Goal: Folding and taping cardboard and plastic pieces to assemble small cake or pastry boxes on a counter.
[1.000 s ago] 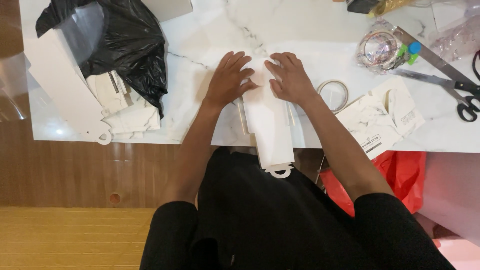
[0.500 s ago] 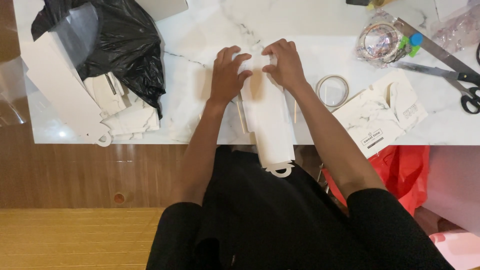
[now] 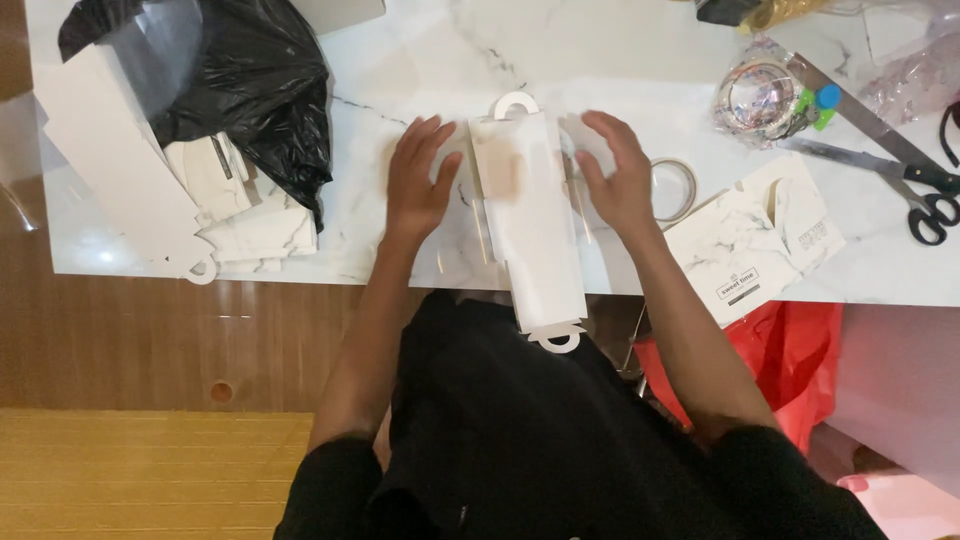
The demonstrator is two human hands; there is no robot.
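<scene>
The flat white cardboard box blank [image 3: 530,215] lay lengthwise across the near edge of the marble bench [image 3: 400,60], its lower loop handle hanging off. The left hand [image 3: 418,180] and right hand [image 3: 618,175] rested open, fingers spread, on its side flaps. Pressing both flaps evenly along the creases looked wise. A tape roll [image 3: 675,190] sat just beside the right hand.

Two hands, left [image 3: 420,180] and right [image 3: 618,175], are seen. One white cardboard blank [image 3: 530,230], one black plastic bag [image 3: 240,80], one pair of scissors [image 3: 915,195], two tape rolls [image 3: 672,190] [image 3: 755,100] and one red bag [image 3: 790,360] are counted.
</scene>
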